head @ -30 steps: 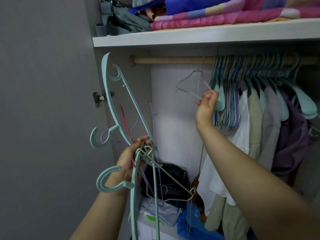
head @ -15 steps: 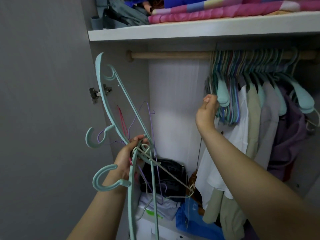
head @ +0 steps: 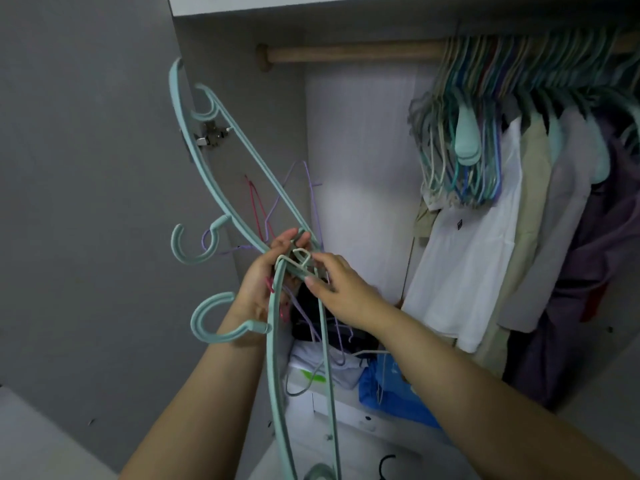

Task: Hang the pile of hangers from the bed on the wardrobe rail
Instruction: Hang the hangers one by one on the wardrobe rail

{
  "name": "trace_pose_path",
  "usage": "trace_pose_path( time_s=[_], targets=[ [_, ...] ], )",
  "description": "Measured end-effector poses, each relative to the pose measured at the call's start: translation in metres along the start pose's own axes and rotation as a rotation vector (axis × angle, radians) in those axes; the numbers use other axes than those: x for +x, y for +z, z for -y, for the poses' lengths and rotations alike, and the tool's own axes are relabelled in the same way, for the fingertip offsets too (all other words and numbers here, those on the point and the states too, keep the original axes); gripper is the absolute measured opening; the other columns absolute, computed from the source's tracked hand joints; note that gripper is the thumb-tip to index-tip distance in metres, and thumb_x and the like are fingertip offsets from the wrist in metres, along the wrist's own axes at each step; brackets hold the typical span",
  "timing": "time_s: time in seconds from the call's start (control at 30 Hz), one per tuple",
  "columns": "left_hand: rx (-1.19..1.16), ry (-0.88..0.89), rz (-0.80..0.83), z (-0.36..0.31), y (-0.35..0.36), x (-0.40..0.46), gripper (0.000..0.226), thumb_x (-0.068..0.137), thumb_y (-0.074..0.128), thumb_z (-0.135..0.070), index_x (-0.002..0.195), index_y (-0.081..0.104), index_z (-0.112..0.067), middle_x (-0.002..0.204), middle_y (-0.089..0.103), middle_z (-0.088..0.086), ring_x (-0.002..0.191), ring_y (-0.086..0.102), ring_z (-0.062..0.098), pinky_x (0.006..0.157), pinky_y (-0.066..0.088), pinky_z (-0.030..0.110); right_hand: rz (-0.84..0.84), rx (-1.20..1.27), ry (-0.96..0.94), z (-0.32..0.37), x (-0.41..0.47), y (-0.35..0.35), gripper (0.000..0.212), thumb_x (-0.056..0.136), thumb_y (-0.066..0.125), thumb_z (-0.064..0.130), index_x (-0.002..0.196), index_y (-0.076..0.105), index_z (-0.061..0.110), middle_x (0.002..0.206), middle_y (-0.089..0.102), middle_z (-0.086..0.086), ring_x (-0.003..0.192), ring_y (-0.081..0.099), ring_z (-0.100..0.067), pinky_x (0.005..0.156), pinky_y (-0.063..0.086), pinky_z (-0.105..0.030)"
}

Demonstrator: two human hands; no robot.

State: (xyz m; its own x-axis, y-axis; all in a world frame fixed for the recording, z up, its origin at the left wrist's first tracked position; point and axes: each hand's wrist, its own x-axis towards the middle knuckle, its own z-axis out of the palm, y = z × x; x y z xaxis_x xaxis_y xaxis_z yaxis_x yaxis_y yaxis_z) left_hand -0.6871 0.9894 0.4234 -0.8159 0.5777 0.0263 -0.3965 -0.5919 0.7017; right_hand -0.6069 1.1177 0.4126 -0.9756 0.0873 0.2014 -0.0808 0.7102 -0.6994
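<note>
My left hand [head: 263, 278] grips a tangled bunch of hangers [head: 239, 202]: thick teal plastic ones with big hooks, plus thin purple, pink and cream wire ones. My right hand [head: 341, 285] is at the same bunch, its fingers curled on the thin cream hanger [head: 302, 258] near my left fingers. The wooden wardrobe rail [head: 349, 53] runs across the top, its left part bare. Several hangers [head: 453, 147] hang bunched on the rail to the right.
Shirts and jackets [head: 485, 237] hang from the rail at right. Folded clothes, a dark bag and a blue bag [head: 391, 389] sit on the wardrobe floor below. The grey wardrobe door [head: 86, 202] stands open at left, with its hinge [head: 209, 135] behind the hangers.
My right hand left the hangers on the rail and came down left to the bunch in my left hand. The camera tilted down, so the top shelf is out of view.
</note>
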Motion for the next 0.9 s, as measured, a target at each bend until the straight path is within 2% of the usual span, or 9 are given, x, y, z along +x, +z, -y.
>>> trace_pose_path(
  time_s=[0.17,0.3,0.4,0.47,0.57,0.63,0.73,0.83,0.9],
  targets=[
    [0.067,-0.037,0.0,-0.005,-0.001,0.001,0.023,0.101,0.042,-0.013,0.113,0.061,-0.012,0.088,0.07,0.002,0.082,0.069,0.013,0.078,0.057,0.031,0.056,-0.193,0.011,0.007,0.001,-0.005,0.029,0.1,0.042,0.035,0.114,0.053,0.013,0.109,0.052,-0.01,0.101,0.055,-0.028,0.089,0.046,-0.04],
    [0.031,-0.055,0.002,-0.01,-0.004,0.006,0.023,0.101,0.04,-0.009,0.11,0.061,-0.009,0.081,0.068,0.002,0.077,0.068,0.014,0.073,0.058,0.027,0.175,-0.186,-0.057,0.007,-0.008,0.002,0.022,0.101,0.038,0.036,0.102,0.052,0.018,0.108,0.043,0.0,0.104,0.047,-0.02,0.093,0.039,-0.032],
    [0.083,-0.006,-0.042,-0.013,-0.001,0.017,0.023,0.101,0.039,-0.007,0.108,0.062,-0.007,0.079,0.066,0.002,0.075,0.067,0.012,0.071,0.058,0.025,0.125,-0.161,-0.071,0.003,-0.014,0.006,0.026,0.102,0.035,0.034,0.106,0.053,0.016,0.121,0.041,-0.001,0.111,0.04,-0.018,0.101,0.034,-0.032],
    [0.127,0.013,-0.085,-0.013,0.003,0.025,0.023,0.101,0.039,-0.005,0.105,0.062,-0.008,0.073,0.065,0.001,0.069,0.065,0.011,0.066,0.057,0.025,0.069,-0.184,-0.067,0.002,-0.016,0.001,0.024,0.102,0.035,0.029,0.102,0.054,0.015,0.115,0.047,-0.004,0.102,0.042,-0.016,0.09,0.035,-0.03],
    [0.289,0.037,-0.159,-0.009,0.004,0.037,0.024,0.1,0.041,-0.002,0.1,0.063,-0.011,0.073,0.06,0.002,0.067,0.058,0.014,0.067,0.052,0.028,0.035,-0.014,-0.006,-0.001,-0.022,-0.012,0.021,0.103,0.035,0.026,0.087,0.049,0.025,0.082,0.056,-0.003,0.076,0.052,-0.018,0.071,0.042,-0.033],
    [0.427,0.059,-0.194,-0.003,0.002,0.046,0.024,0.099,0.044,0.0,0.099,0.064,-0.013,0.076,0.054,0.004,0.068,0.051,0.016,0.072,0.045,0.032,0.048,0.256,0.042,-0.007,-0.028,-0.02,0.025,0.104,0.033,0.022,0.09,0.052,0.03,0.069,0.048,-0.002,0.063,0.047,-0.017,0.065,0.045,-0.033],
    [0.683,0.103,-0.251,0.008,0.0,0.057,0.026,0.096,0.046,0.003,0.112,0.065,-0.005,0.075,0.052,0.002,0.065,0.044,0.013,0.065,0.039,0.025,0.076,0.526,0.143,-0.018,-0.04,-0.039,0.026,0.104,0.03,0.024,0.1,0.055,0.016,0.063,0.039,0.002,0.053,0.035,-0.011,0.05,0.034,-0.022],
    [0.85,0.117,-0.293,0.016,0.004,0.065,0.03,0.097,0.046,0.0,0.123,0.061,-0.005,0.072,0.049,0.002,0.057,0.04,0.013,0.047,0.037,0.016,0.15,0.61,0.212,-0.026,-0.053,-0.053,0.031,0.103,0.031,0.034,0.087,0.048,0.014,0.058,0.032,0.005,0.049,0.026,-0.008,0.044,0.023,-0.017],
    [0.885,0.126,-0.304,0.02,0.01,0.07,0.028,0.098,0.045,-0.002,0.122,0.06,-0.005,0.073,0.047,0.003,0.057,0.04,0.014,0.045,0.037,0.017,0.125,0.567,0.225,-0.029,-0.06,-0.057,0.034,0.101,0.033,0.039,0.08,0.047,0.017,0.056,0.033,0.008,0.047,0.026,-0.007,0.043,0.022,-0.017]
  ],
)
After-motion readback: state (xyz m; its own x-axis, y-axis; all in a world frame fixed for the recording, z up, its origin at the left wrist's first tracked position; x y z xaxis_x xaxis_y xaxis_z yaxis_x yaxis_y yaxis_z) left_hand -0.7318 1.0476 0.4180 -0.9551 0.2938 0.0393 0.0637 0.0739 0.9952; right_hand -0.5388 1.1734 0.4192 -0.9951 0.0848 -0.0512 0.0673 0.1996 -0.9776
